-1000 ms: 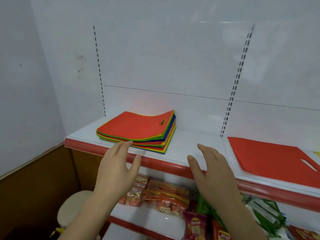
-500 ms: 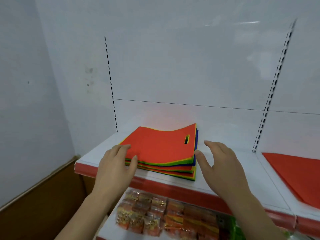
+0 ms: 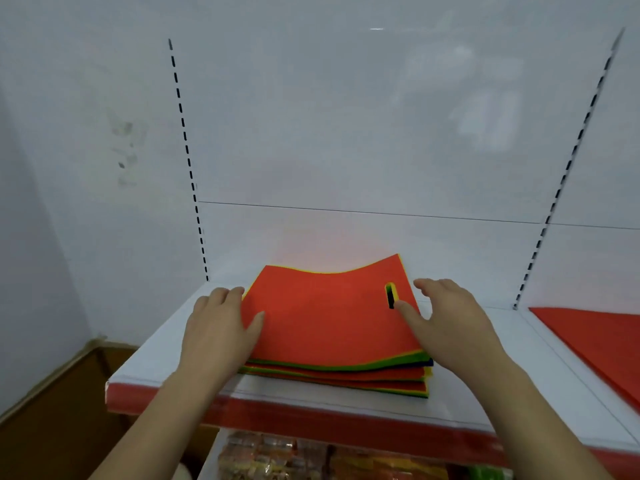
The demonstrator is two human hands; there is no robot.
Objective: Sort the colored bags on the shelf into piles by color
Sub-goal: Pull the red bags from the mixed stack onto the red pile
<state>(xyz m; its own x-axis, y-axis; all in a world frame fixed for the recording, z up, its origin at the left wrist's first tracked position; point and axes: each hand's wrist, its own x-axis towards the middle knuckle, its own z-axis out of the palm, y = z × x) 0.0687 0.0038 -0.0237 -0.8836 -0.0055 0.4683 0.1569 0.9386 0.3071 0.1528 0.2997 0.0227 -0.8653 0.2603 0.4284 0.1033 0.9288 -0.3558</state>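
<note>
On the shelf, my open left hand and right hand flank the stack; light, floppy red top bag, likely best pinched at its handle slot.

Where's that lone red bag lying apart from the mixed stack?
The lone red bag lies flat at the head view's right edge, on the white shelf, right of the mixed stack and the right hand.
</note>
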